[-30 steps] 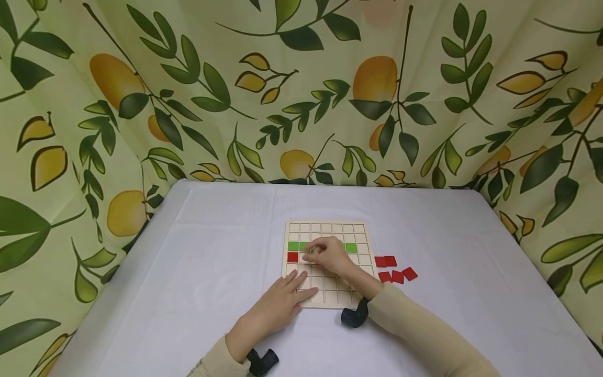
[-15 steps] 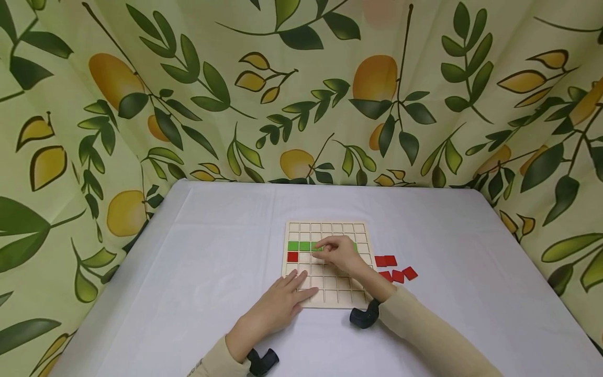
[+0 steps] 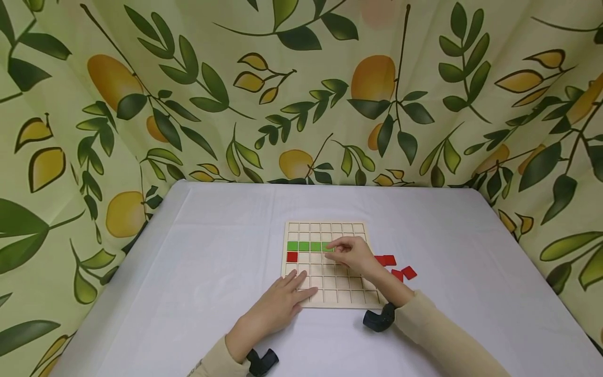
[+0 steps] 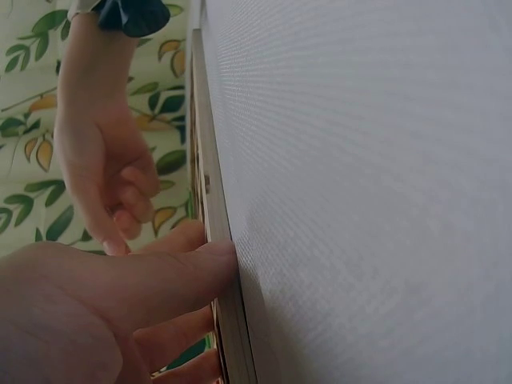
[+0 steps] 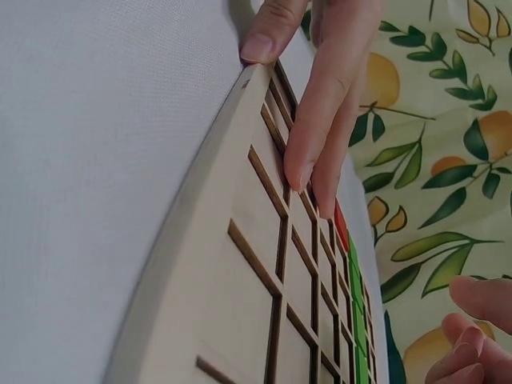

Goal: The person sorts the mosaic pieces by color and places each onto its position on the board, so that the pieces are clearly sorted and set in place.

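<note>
A square wooden grid board (image 3: 325, 298) lies on the table. A row of green tiles (image 3: 304, 246) runs across its upper part, with one red tile (image 3: 292, 257) under the row's left end. My left hand (image 3: 273, 303) rests on the board's near left corner, fingers spread over the cells and thumb (image 4: 216, 260) along the edge. My right hand (image 3: 353, 256) hovers at the green row, index fingertip over a tile and thumb just below it, a gap between them. No tile shows between those fingertips. The row's right part is hidden behind this hand.
Several loose red tiles (image 3: 409, 272) lie on the white tablecloth (image 3: 212, 251) just right of the board, partly covered by the right hand and forearm. A dark band with a camera (image 3: 379, 318) sits on each wrist. A leaf-and-fruit patterned curtain (image 3: 301, 104) hangs behind the table.
My right hand has slid rightward along the green row, uncovering more green tiles on the left and covering more on the right. My left hand has stayed in place.
</note>
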Demonstrator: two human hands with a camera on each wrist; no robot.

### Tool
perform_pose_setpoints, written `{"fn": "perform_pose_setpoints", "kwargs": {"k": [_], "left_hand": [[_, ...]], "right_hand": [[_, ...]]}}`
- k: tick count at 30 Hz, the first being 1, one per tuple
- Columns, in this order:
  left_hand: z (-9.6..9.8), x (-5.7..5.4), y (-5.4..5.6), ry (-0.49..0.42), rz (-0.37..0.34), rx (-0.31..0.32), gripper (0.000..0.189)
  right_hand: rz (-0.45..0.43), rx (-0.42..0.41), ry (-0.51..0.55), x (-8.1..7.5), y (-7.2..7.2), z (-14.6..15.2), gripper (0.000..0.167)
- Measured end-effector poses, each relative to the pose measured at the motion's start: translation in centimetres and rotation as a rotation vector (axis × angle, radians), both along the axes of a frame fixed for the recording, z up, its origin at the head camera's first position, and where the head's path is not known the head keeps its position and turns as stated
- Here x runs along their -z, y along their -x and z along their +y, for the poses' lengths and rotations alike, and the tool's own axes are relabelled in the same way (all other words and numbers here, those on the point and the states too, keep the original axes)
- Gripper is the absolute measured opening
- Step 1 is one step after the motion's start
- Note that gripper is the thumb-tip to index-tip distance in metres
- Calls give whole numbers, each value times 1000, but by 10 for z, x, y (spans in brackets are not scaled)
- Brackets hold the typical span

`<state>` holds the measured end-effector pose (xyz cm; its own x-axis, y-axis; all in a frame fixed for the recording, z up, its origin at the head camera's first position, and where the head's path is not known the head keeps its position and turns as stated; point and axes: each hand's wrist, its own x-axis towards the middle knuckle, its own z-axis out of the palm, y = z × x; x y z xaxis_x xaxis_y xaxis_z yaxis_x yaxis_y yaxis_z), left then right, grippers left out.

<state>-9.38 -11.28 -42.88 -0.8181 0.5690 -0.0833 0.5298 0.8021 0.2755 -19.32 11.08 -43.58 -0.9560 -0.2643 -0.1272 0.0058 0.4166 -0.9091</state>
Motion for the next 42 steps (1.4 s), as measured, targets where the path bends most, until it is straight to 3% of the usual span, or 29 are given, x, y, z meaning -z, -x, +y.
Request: {"fn": "perform_pose_setpoints", "kwargs": {"k": [31,42], "left_hand": [[1,2,-1,-14,-9,-4,43],[1,3,0,-6,8,0,43]], "right_hand": [[-42,122,40,-20,-22,66,37],[-28,160,-35,-17,-25,85,37]]}}
